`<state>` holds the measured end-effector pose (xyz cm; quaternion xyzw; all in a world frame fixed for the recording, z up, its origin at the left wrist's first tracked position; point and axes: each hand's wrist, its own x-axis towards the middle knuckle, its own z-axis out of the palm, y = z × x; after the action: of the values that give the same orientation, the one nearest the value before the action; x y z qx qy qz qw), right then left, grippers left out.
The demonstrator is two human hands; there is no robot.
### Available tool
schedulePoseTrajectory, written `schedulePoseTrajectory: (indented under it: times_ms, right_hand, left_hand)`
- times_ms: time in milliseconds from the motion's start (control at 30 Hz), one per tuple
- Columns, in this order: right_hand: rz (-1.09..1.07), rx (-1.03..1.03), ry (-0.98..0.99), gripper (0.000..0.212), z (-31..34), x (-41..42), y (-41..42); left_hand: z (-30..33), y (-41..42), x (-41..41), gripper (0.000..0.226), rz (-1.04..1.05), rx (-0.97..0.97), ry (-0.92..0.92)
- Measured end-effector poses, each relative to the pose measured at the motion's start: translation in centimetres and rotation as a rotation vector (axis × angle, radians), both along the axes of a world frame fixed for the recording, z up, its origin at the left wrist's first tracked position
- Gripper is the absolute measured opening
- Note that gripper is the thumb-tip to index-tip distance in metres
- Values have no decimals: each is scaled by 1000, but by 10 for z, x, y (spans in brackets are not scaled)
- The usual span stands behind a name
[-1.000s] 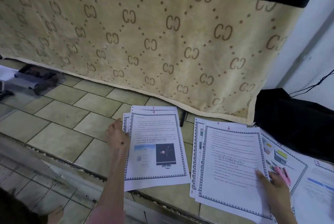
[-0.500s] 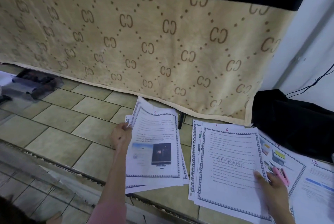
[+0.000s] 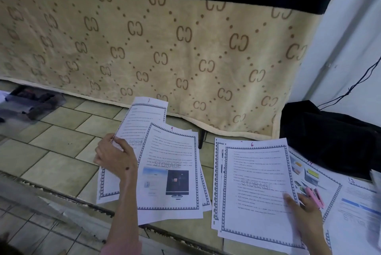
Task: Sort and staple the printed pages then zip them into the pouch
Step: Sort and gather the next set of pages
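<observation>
Since half a second ago the left hand point(image 3: 115, 159) has pulled the white bordered page numbered 7 point(image 3: 142, 123) up and leftward out of its pile.

Head view: the left grip pinches that page's left edge, lifting it over the page numbered 9 point(image 3: 172, 170) on the tiled floor point(image 3: 51, 151). The right hand point(image 3: 303, 211) rests fingers flat on the page numbered 6 point(image 3: 255, 188), its grip not closed on anything I can see; a pink stapler point(image 3: 314, 197) lies just beside it. The beige patterned blanket point(image 3: 165, 48) hangs behind.
</observation>
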<state>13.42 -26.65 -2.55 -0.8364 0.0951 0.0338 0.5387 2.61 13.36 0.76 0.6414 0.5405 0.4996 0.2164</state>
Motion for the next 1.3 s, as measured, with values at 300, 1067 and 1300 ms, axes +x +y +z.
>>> schedulePoseTrajectory:
  times_ms: [300,1067,1300]
  right_hand:
    - [-7,89,-16,16,-1,-4,3]
    - [-1,228,66,40,-14,6,-5]
    - [-112,335,58,36,-14,8,-9]
  left_hand:
    - [3,-33,12,33,-53,934,167]
    - [108,-117,27,18,-837,-3,-272]
    - [29,-83,40,26,-908,-414,127]
